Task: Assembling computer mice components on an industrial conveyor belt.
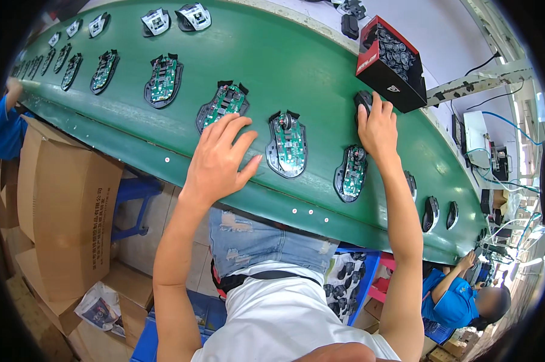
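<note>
On a green conveyor belt (272, 72) lies a row of computer mouse bases with green circuit boards. My left hand (219, 158) is open, fingers spread, at the near end of one mouse base (227, 99) and partly covering it. Whether the fingertips touch it, I cannot tell. My right hand (379, 128) is closed round a dark mouse part (363, 101), mostly hidden by the fingers, beside the box. Between my hands lie a second mouse base (287, 148) and a third mouse base (351, 175), each with a dark round part near its far end.
A red and black box (393, 66) full of small dark round parts stands at the belt's far edge. Pale mouse shells (194, 17) line the far left. Cardboard boxes (67, 205) stand at left, a blue crate (363, 277) of black parts below. Another person (450, 298) works at right.
</note>
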{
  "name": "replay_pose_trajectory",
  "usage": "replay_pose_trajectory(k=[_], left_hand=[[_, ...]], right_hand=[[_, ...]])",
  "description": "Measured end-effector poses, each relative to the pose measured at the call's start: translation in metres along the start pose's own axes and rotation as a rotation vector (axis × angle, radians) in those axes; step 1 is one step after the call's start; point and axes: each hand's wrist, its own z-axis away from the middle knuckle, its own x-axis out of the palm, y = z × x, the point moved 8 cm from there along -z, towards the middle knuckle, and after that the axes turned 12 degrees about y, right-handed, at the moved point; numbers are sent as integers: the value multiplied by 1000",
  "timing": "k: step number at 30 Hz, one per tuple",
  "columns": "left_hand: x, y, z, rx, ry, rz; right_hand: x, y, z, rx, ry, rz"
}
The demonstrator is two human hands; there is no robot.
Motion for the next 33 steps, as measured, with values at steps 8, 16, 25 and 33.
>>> replay_pose_trajectory(k=[8, 16, 25, 33], left_hand=[[0, -3, 1, -14, -11, 31], [-3, -6, 2, -29, -18, 58], [-6, -6, 0, 5, -29, 33], [-8, -3, -6, 15, -40, -36]], right_hand=[[-30, 24, 29, 86, -239, 150], [-86, 21, 104, 194, -393, 139], [-107, 29, 82, 172, -41, -269], [-69, 31, 93, 187, -110, -217]])
